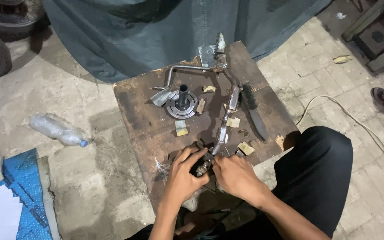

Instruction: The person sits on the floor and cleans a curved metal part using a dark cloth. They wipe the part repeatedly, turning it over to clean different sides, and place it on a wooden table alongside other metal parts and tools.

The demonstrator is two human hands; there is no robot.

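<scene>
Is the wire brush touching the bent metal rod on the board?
Cannot tell. In the head view the wire brush lies right beside the bent metal rod on the wooden board; no clear gap or contact shows between them.

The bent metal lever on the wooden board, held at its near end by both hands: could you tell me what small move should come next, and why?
Probably keep the left hand clamped and let the right hand give the small dark fitting a slight turn. Both hands pinch that fitting at the bent metal lever's near end, at the wooden board's edge, while the far end lies free.
</scene>
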